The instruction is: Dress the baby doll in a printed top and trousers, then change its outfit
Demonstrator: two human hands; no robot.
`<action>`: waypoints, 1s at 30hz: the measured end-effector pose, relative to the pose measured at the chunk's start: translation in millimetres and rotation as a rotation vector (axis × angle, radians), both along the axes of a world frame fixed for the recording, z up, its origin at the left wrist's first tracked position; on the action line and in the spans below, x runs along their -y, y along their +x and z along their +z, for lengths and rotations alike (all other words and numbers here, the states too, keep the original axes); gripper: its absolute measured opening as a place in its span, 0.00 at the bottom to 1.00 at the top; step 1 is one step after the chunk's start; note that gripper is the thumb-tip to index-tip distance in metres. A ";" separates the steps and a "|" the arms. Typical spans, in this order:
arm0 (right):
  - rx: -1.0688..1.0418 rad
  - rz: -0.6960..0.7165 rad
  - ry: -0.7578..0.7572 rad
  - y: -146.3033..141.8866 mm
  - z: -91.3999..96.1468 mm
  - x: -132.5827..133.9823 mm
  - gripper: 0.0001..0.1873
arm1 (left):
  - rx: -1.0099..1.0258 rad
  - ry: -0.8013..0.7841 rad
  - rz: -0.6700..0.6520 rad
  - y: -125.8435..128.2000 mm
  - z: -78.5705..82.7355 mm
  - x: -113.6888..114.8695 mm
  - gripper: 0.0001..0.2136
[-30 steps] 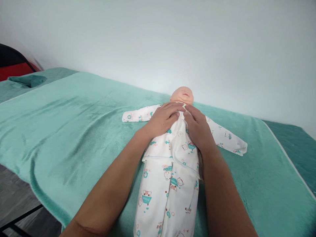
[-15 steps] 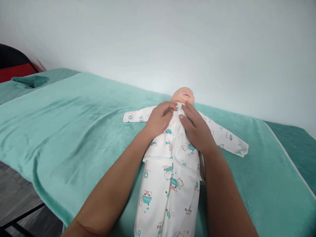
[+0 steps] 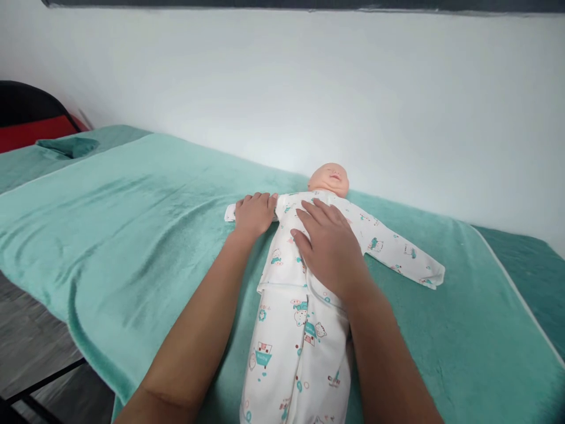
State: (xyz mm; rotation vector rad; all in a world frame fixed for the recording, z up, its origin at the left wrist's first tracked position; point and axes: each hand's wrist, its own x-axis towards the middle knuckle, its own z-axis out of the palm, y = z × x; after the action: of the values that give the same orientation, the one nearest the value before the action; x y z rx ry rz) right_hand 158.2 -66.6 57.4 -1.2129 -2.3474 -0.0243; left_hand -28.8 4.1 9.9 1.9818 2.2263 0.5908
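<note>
A baby doll (image 3: 330, 178) lies on its back on a teal blanket (image 3: 132, 224), dressed in a white printed shirt (image 3: 375, 238) and matching trousers (image 3: 295, 353). My left hand (image 3: 253, 213) lies on the doll's left-side sleeve, fingers together and pressed flat on the cloth. My right hand (image 3: 329, 244) rests flat on the doll's chest, fingers stretched out toward the collar. The other sleeve stretches out to the right, lying loose on the blanket.
A white wall (image 3: 309, 88) runs behind the bed. A folded teal cloth (image 3: 68, 145) lies at the far left, beside a red and black chair (image 3: 30, 121). The bed's front edge and a dark frame (image 3: 39, 386) show at lower left over a grey floor.
My left hand has slid from the doll's chest out to the left sleeve. My right hand has moved to the middle of the chest. The view has tilted slightly.
</note>
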 end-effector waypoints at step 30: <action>-0.189 -0.072 -0.094 -6.7 3.5 4.0 0.21 | 0.864 0.425 0.385 -70.0 -32.6 10.8 0.09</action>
State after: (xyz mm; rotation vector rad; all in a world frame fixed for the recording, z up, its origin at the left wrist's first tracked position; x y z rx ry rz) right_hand 151.5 -70.5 60.8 -1.2850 -2.1615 0.1711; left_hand -98.8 -6.7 -22.6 1.0221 1.9636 1.6849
